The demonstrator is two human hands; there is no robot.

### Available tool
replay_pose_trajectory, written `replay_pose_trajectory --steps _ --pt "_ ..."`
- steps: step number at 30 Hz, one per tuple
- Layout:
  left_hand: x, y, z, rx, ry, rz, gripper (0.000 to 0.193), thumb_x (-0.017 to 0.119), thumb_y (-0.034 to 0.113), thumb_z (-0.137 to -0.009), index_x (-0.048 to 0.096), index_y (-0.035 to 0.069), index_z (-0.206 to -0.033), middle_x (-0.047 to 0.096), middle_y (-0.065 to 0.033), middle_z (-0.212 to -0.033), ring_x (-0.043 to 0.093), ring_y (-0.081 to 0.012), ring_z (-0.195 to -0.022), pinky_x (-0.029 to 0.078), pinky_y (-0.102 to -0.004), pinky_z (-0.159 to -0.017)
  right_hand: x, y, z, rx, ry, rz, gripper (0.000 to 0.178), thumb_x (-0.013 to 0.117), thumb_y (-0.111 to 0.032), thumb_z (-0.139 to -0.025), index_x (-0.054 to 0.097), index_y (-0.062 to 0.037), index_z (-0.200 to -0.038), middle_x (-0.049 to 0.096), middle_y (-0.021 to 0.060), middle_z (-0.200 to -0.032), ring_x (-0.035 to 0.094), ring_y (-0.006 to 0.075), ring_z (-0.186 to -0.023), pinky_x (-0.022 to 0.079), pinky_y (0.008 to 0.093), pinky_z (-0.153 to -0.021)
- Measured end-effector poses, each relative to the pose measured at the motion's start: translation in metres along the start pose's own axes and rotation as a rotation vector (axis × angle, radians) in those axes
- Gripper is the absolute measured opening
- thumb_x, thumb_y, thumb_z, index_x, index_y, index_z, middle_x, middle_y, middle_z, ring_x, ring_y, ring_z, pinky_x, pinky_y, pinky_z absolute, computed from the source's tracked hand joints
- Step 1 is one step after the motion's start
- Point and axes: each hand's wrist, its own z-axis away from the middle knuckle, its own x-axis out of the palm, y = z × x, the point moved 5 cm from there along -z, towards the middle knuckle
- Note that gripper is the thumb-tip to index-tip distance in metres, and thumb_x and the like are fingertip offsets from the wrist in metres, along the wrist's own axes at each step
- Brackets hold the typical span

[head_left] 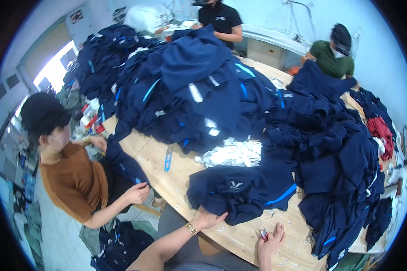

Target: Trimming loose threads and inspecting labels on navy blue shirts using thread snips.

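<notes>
A navy garment [253, 192] with a pale chest print and a bright blue stripe lies rumpled on the table before me. My left hand [209, 220], a gold watch on its wrist, rests against the garment's near edge. Its fingers are stretched out and touch the cloth; I see no grip on it. To the right of the garment, just above the wood, my right hand [271, 242] is closed around small red-handled thread snips [263, 233]. The snips' metal blades point away from me, apart from the cloth.
A big heap of navy garments [190, 95] fills the table's far side, and more garments [334, 153] pile up at right. White scraps [235, 153] and a blue cutter [168, 160] lie nearby. A person in brown [72, 180] handles cloth at left; two others work across the table.
</notes>
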Motion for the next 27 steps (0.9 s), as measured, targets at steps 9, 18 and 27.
replay_pose_trajectory --steps 9,18,27 --pt "0.013 -0.004 0.017 -0.063 0.059 0.08 0.052 0.046 0.045 -0.087 0.059 -0.005 -0.092 0.061 -0.0202 -0.094 0.052 -0.0329 -0.103 0.035 -0.0405 -0.095 0.008 0.013 0.009 -0.093 0.156 0.12 0.011 0.057 -0.004 -0.072 0.06 0.0067 -0.07 0.044 0.0197 -0.132 0.037 0.0342 -0.126 0.026 0.0465 -0.103" --pt "0.02 -0.025 0.046 -0.696 0.118 0.991 0.042 0.067 0.04 -0.081 0.058 0.001 -0.071 0.059 -0.0025 -0.065 0.054 -0.0094 -0.061 0.043 -0.0253 -0.056 0.022 0.067 0.018 0.091 0.23 -0.166 0.026 0.058 -0.015 -0.084 0.062 0.0072 -0.096 0.05 0.0198 -0.126 0.046 0.032 -0.119 0.039 0.0388 -0.097" --pt "-0.023 -0.034 0.105 -1.021 0.312 1.64 0.022 0.056 0.014 -0.089 0.044 0.008 -0.106 0.057 -0.0077 -0.097 0.06 -0.0163 -0.087 0.05 -0.0293 -0.074 0.025 -0.049 -0.015 0.436 0.067 -1.003 0.023 0.059 -0.013 -0.088 0.057 0.0008 -0.107 0.057 0.0029 -0.094 0.054 0.0064 -0.079 0.046 0.0208 -0.07"
